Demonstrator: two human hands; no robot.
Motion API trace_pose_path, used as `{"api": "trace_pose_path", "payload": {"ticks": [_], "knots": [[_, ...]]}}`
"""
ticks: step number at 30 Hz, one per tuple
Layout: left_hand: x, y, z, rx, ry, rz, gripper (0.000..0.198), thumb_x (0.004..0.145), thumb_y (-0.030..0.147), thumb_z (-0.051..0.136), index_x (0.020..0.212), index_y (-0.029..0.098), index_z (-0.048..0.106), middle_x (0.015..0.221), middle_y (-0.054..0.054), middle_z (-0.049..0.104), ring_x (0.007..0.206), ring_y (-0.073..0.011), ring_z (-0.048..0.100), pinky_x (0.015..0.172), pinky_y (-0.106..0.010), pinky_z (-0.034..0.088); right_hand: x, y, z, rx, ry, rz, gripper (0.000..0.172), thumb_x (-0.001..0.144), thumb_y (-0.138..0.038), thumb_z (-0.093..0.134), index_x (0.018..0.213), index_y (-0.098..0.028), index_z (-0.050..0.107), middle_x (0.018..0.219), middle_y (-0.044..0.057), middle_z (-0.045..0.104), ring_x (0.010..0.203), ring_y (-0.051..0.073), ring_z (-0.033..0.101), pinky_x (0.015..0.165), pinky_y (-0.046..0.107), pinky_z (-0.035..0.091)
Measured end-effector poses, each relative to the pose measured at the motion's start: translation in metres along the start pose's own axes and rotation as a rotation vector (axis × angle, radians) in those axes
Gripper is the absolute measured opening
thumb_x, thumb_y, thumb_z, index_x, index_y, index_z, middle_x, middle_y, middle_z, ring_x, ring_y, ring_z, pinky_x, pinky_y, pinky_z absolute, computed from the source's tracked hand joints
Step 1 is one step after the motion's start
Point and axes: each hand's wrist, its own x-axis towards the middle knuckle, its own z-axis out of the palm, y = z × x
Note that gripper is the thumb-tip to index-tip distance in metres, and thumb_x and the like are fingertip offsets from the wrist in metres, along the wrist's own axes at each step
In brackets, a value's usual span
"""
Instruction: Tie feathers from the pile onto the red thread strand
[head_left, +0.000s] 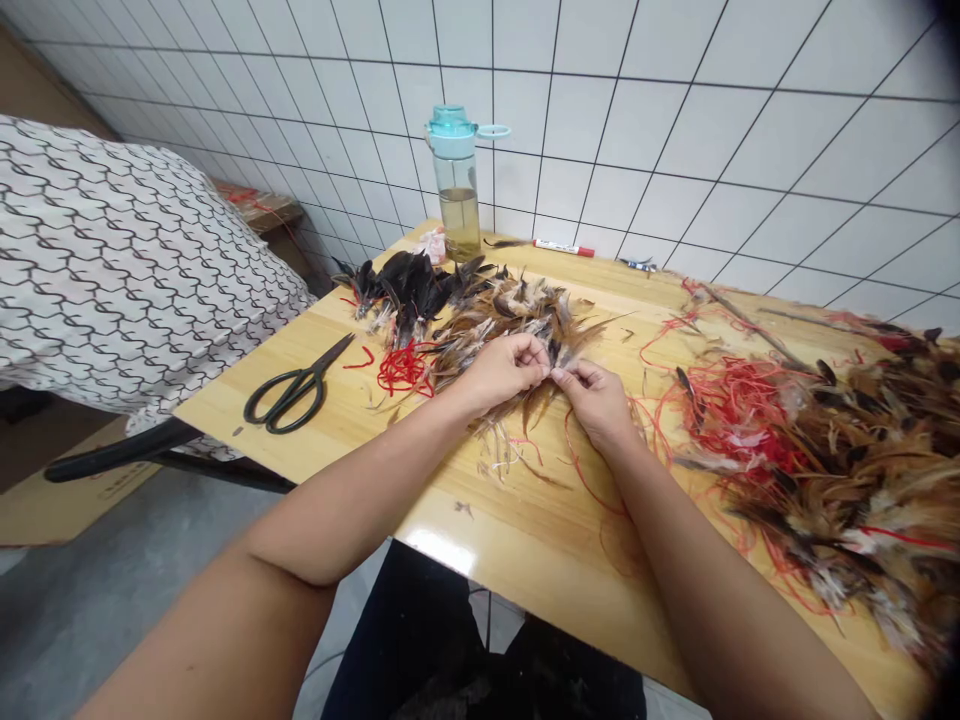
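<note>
Tuft of feathers (576, 352), one: between the hands, over the worktop (450, 490), beside the brown feather pile (517, 300). Right hand (600, 402): pinched on the tuft. Left hand (510, 368): fingertips together, contents too small to tell. Step, apparently: fingertip work at the tuft's base; calls for steady pinching.

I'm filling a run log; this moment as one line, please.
left hand: pinched at feathers | right hand: pinched there too | scissors: on table | bottle: upright
</note>
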Motion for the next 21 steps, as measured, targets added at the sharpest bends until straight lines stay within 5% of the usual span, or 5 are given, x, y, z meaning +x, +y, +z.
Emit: {"api": "trace_pose_path", "payload": {"ticks": [8,21], "knots": [[0.003,-0.007,-0.007,0.233,-0.012,0.069,0.009,0.071,0.016,0.063,0.069,0.015,0.054,0.067,-0.001,0.063,0.06,-0.0096,0.057,0.055,-0.019,0.042,0.001,0.002,0.0,-0.215,-0.034,-0.148,0.021,0.079,-0.034,0.056,0.062,-0.02,0.056,0.062,0.001,0.053,0.063,0.015,0.047,0.061,0.028,0.036],[0.008,-0.01,-0.01,0.084,-0.116,0.049,0.015,0.072,0.023,0.065,0.069,0.015,0.053,0.059,0.003,0.056,0.054,-0.0088,0.053,0.053,-0.02,0.041,0.0,-0.003,-0.001,-0.385,-0.122,-0.287,0.022,0.081,-0.02,0.056,0.059,-0.02,0.056,0.065,0.003,0.057,0.068,0.017,0.053,0.067,0.03,0.04]]}}
